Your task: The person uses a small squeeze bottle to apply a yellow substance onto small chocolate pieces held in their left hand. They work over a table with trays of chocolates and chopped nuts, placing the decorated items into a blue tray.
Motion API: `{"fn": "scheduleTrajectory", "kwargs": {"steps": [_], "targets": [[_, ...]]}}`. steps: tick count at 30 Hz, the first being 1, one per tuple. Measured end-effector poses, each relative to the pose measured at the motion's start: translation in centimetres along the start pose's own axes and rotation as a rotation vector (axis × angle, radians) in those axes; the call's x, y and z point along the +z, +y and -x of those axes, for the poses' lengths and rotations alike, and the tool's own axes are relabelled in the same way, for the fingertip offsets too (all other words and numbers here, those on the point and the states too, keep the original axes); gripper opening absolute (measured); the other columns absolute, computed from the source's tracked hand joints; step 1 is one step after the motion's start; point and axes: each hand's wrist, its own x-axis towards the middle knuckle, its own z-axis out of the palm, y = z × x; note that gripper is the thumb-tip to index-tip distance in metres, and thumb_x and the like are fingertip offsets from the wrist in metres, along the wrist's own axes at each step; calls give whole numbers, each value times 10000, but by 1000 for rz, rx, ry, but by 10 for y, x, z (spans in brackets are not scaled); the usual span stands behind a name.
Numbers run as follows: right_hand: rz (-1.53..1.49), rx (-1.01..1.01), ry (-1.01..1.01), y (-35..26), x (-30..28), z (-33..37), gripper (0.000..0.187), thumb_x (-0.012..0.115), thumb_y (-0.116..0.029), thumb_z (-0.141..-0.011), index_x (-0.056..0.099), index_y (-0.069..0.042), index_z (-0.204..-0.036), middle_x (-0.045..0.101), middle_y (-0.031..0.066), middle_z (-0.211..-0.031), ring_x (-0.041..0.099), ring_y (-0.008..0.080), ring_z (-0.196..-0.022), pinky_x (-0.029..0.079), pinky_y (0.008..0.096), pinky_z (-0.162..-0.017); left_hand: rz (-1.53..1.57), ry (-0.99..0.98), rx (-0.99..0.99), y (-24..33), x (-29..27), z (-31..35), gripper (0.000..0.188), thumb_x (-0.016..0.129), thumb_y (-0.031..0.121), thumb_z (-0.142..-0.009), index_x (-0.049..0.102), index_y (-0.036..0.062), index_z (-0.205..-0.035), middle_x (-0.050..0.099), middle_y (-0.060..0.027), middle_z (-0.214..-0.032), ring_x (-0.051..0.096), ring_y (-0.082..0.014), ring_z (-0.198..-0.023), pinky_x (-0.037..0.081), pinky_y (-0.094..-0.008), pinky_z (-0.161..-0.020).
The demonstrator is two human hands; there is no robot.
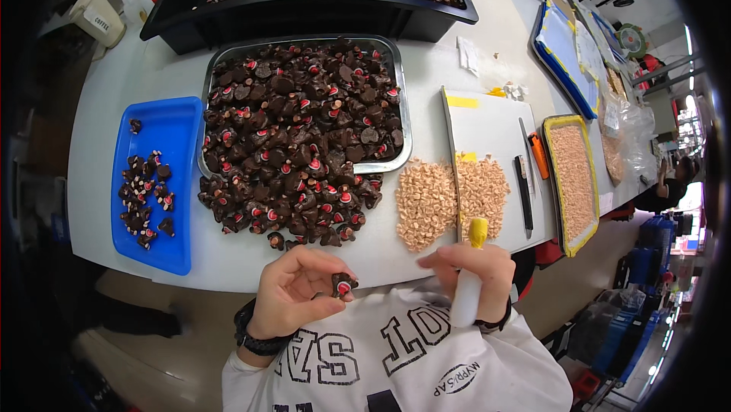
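One dark piece (339,282): pinched between thumb and fingertips of my left hand (297,290), red-and-white dot showing; too small to call a long axis.
White bottle (466,301): wrapped in my right hand (491,271), yellow cap (478,231) uppermost and pointing outward, long axis running away from me with a slight lean right.
Gap: bottle lies to the right of the piece, clear space between, nothing touching; left hand has the piece, right hand stands across from it.
Dark heap (293,183): straight ahead of my left hand, spilling over the near side of a metal tray (406,138).
Pale bits (425,202): ahead of my right hand, partly on a white board (487,126).
Blue tray (156,250): out left of my left hand, bit-studded pieces inside.
Surface: white table (91,145), near edge about level with both hands.
Room: far right of my right hand, another person (674,187), blurred.
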Motion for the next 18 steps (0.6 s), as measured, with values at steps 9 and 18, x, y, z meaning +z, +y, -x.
{"fn": "scheduleTrajectory", "kwargs": {"steps": [9,18], "targets": [[427,-99,-147,22,14,-1,363,614,-15,-550,545,-113,-893,533,28,-767,464,236,-770,316,347,-687,-92,-42,-137,5,7,-4,353,652,-111,-714,529,-48,-1039,559,-138,-1041,591,-181,-925,495,-311,-812],[336,-168,-73,25,8,-8,353,649,-60,-557,510,-93,-879,575,25,-879,483,242,-770,343,345,-689,-219,-35,-299,6,12,-5,449,655,-79,-729,514,-24,-1152,573,-83,-996,586,-112,-877,484,-257,-801]]}}
